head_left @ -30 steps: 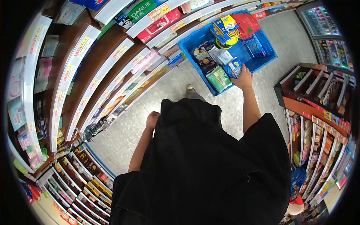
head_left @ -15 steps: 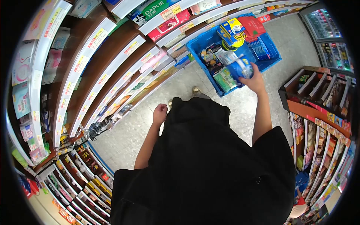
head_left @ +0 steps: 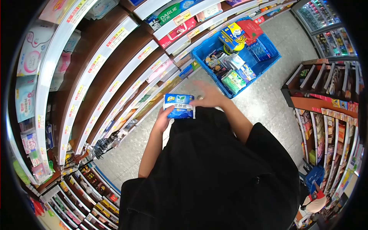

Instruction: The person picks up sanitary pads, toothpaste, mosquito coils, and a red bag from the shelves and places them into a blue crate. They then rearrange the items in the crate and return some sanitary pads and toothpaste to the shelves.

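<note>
A blue and white sanitary pad pack (head_left: 179, 107) is held in front of my body, its printed face up. My left hand (head_left: 164, 118) grips it at the left edge, with the thumb over the front. At the pack's right edge is my right hand (head_left: 211, 96), fingers stretched out and blurred by motion. A blue plastic crate (head_left: 210, 73) stands on the floor ahead to the right. Inside lie a green pack (head_left: 234, 81), another blue pack (head_left: 246, 72), a yellow and blue box (head_left: 232, 34) and a red package (head_left: 250, 31).
Shelves (head_left: 92, 69) with price labels and packaged goods run along my left. To the right stand a dark display rack (head_left: 326, 86) and a glass-door cooler (head_left: 322, 27). Another person (head_left: 316, 203) is at the lower right beside a blue basket (head_left: 315, 176).
My right hand has moved left from above the crate to the pack before my body. My left hand, previously without a pack, now grips it. The view has shifted slightly.
</note>
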Motion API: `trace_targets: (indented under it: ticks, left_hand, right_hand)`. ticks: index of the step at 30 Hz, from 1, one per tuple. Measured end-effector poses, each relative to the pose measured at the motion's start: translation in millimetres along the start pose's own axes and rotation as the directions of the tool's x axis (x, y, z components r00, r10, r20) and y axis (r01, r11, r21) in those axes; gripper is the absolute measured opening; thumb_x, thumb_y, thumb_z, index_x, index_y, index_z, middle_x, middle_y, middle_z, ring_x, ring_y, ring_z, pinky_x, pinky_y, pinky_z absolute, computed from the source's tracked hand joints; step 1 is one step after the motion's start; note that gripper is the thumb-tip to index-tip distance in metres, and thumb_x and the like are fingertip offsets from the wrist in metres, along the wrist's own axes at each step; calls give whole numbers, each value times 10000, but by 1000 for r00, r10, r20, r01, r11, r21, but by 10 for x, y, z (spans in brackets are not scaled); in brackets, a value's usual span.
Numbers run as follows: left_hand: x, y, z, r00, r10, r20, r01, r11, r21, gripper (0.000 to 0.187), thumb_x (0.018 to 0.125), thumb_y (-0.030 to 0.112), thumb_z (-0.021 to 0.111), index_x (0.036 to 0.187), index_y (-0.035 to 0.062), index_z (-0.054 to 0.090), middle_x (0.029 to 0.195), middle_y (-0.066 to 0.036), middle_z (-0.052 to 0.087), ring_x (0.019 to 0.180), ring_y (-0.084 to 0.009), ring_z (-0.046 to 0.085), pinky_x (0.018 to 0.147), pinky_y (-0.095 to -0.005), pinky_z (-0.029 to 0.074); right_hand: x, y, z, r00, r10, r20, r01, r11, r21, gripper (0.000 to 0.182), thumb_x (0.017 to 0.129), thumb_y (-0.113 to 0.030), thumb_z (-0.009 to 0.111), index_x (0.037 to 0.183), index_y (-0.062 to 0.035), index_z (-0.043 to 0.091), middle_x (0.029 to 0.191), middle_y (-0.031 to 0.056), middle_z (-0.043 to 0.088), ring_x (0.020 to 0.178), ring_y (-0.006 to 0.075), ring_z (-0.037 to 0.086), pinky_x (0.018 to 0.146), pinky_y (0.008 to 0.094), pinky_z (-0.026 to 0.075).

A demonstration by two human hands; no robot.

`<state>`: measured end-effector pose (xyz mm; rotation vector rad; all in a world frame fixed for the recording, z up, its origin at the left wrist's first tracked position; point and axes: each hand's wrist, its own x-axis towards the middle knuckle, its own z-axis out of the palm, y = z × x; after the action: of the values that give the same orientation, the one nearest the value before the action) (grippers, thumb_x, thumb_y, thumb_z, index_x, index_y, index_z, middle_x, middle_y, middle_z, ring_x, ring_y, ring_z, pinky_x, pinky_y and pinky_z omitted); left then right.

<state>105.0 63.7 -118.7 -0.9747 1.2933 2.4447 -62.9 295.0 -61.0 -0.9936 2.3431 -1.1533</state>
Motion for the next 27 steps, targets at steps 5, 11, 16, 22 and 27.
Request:
trace_targets:
  ticks: [5, 11, 16, 22, 27]
  left_hand:
    - [-437, -49, -418, 996, -41, -82, 27, 986, -167, 436, 923, 241, 614, 1239, -45, 520, 1128, -143, 654, 998, -232, 659, 871, -355, 533]
    - [-564, -106, -575, 991, -12, -130, -18, 974, -225, 426, 936, 273, 589, 1231, -29, 533, 1111, -124, 663, 970, -212, 667, 819, -340, 549]
    - [-326, -11, -427, 994, 35, -102, -60, 964, -259, 474, 949, 272, 568, 1320, -4, 464, 1248, -139, 606, 1136, -261, 592, 998, -433, 443]
    - [-125, 318, -177, 984, 114, -137, -153, 937, -315, 457, 940, 275, 570, 1305, 13, 488, 1249, -126, 608, 1158, -267, 576, 997, -436, 427]
    - [-223, 618, -181, 943, 261, -207, -325, 853, -408, 470, 937, 320, 541, 1310, 38, 494, 1248, -127, 610, 1147, -270, 582, 962, -435, 451]
  right_hand:
    - [-290, 1022, -226, 792, 398, -463, -578, 733, -359, 912, 593, -396, 867, 1325, -24, 471, 1285, 187, 522, 1214, 335, 492, 1021, 418, 410]
    - [-698, 1642, -119, 655, 657, -374, -734, 434, -523, 1108, 579, -428, 833, 1466, -66, 276, 1430, 179, 401, 1361, 353, 354, 1122, 584, 222]
    - [-643, 1543, -244, 678, 647, -348, -725, 513, -460, 973, 581, -338, 819, 1394, -33, 381, 1334, 203, 473, 1244, 373, 479, 1065, 491, 363]
    - [-336, 1030, -365, 934, 276, -226, -300, 950, -81, 841, 591, -293, 837, 1299, -11, 482, 1209, 192, 523, 1144, 360, 534, 977, 414, 448]
    - [561, -278, -503, 951, -197, -239, 186, 980, -66, 834, 605, -305, 853, 1306, -38, 488, 1197, 174, 516, 1094, 362, 549, 930, 412, 459]
